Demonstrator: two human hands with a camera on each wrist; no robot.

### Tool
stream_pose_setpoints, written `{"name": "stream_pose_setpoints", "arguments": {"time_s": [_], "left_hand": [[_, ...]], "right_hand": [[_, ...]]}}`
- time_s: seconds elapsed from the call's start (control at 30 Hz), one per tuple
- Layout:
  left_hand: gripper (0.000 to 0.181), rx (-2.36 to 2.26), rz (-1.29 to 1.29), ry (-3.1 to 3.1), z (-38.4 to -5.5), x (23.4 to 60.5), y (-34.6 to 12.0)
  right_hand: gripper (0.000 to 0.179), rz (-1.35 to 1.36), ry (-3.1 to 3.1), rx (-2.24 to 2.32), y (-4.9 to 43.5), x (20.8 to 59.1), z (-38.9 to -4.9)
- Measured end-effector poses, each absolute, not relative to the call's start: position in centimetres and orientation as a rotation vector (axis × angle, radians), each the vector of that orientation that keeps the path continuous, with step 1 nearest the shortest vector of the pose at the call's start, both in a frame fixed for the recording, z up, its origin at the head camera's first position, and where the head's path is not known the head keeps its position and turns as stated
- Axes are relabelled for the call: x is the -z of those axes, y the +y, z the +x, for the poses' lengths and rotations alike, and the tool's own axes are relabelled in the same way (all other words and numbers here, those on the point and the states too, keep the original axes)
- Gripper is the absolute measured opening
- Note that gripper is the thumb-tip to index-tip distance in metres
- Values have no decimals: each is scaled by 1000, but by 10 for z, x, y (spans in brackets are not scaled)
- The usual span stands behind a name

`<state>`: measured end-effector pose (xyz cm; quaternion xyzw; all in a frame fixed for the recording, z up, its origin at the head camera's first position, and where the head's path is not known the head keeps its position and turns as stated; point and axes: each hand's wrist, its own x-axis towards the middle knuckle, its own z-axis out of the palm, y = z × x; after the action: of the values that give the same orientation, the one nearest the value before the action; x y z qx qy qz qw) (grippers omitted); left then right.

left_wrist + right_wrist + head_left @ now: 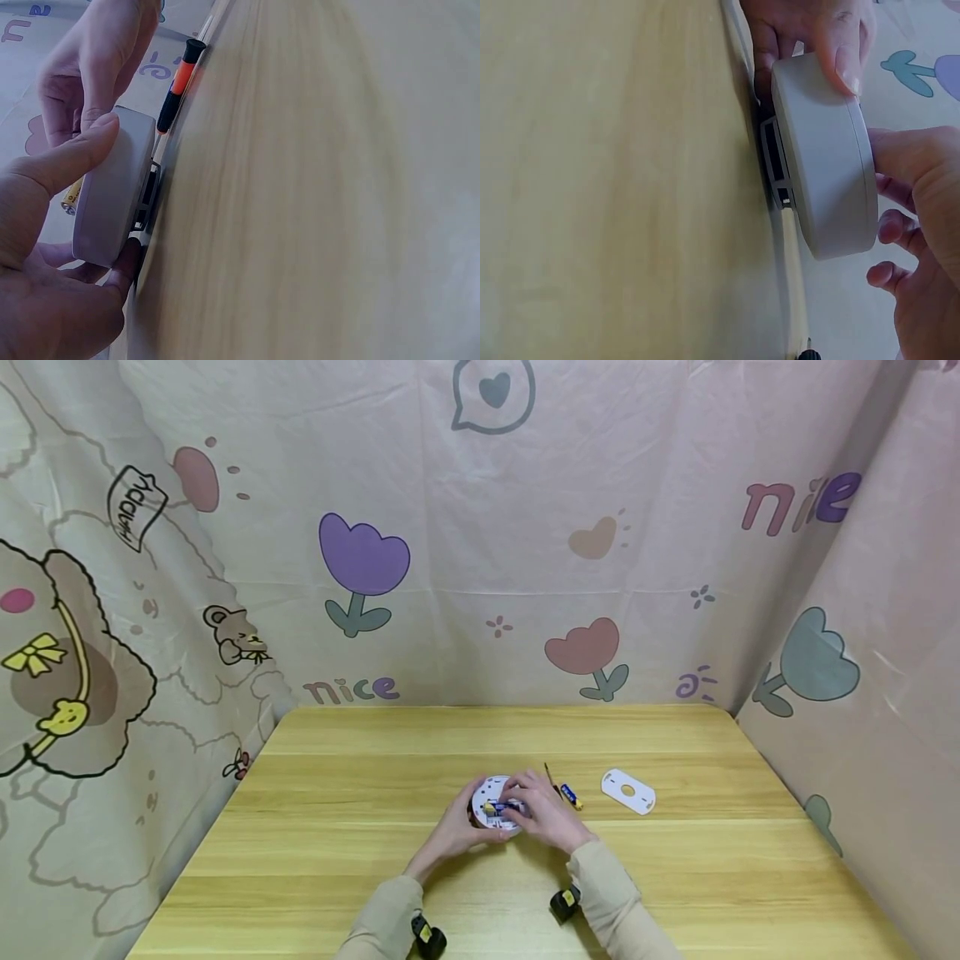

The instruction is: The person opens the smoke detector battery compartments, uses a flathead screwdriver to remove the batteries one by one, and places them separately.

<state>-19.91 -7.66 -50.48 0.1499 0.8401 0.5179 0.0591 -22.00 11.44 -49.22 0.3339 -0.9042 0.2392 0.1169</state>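
Observation:
A round white device [489, 790] is held just above the table, its face with small holes and a battery bay turned up. My left hand [457, 827] grips it by the rim, thumb on the near side. A dark bracket [148, 196] juts from its underside. My right hand [551, 814] is over the face, thumb and fingers pinching a blue and yellow battery [491, 808] at the bay. The end of that battery stands out past the face in the left wrist view; how far it sits in the bay is hidden by the fingers.
Right of the hands lies another blue and yellow battery [572, 797], beside a screwdriver with a black and orange handle [180, 86]. Farther right is a white oblong plate [628, 791] with a round hole. Printed cloth [480, 543] hangs behind the wooden table [360, 760].

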Motion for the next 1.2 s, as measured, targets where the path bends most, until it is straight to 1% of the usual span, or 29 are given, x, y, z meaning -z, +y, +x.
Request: {"name": "stream_pose_setpoints", "arguments": {"time_s": [0.23, 0.4, 0.5, 1.0, 1.2], "left_hand": [[103, -1561, 476, 2555, -200, 507, -77], [102, -1570, 486, 2551, -201, 508, -77], [102, -1578, 488, 2543, -201, 508, -77], [103, -1578, 460, 2536, -200, 505, -77], [103, -1588, 444, 2528, -198, 505, -77]], "right_hand": [[13, 954, -2615, -692, 115, 496, -219], [17, 924, -2605, -713, 116, 497, -217], [19, 894, -2605, -771, 117, 497, -215], [16, 757, -2575, -1156, 118, 498, -208], [20, 699, -2571, -1274, 120, 500, -207]]}}
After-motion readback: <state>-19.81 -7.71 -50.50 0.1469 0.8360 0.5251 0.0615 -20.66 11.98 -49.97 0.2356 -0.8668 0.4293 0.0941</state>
